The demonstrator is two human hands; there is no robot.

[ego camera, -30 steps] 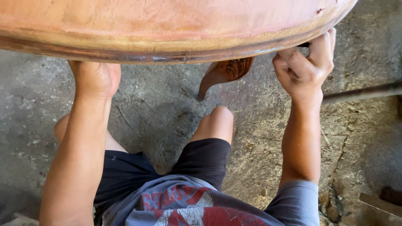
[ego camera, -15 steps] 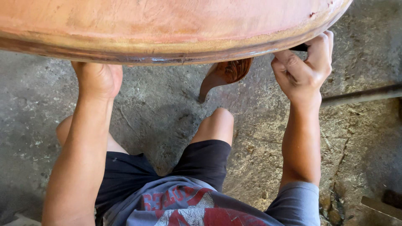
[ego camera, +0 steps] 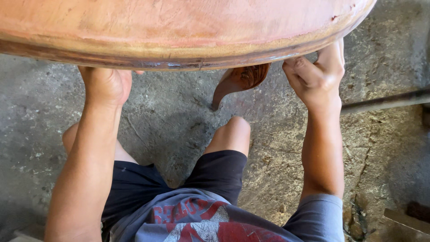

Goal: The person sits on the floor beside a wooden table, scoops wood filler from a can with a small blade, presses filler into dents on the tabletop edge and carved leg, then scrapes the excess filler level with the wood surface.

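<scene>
Under the near rim of a round wooden tabletop [ego camera: 179, 27], which fills the upper part of the view, both of the person's hands reach up. At its left, the left hand [ego camera: 105, 85] presses against the underside, fingers hidden beneath the wood, so whether its grip is closed cannot be told. At its right edge, the right hand [ego camera: 318, 76] has its grip clamped on the rim, fingers curled together over the dark moulded edge. Below the tabletop, between the two hands, a carved wooden leg [ego camera: 239, 80] curves down toward the concrete floor [ego camera: 179, 112]. Nearer than the leg, the person's knees in dark shorts [ego camera: 219, 172] show. Right of the tabletop, a metal bar [ego camera: 385, 101] lies across the floor.
</scene>
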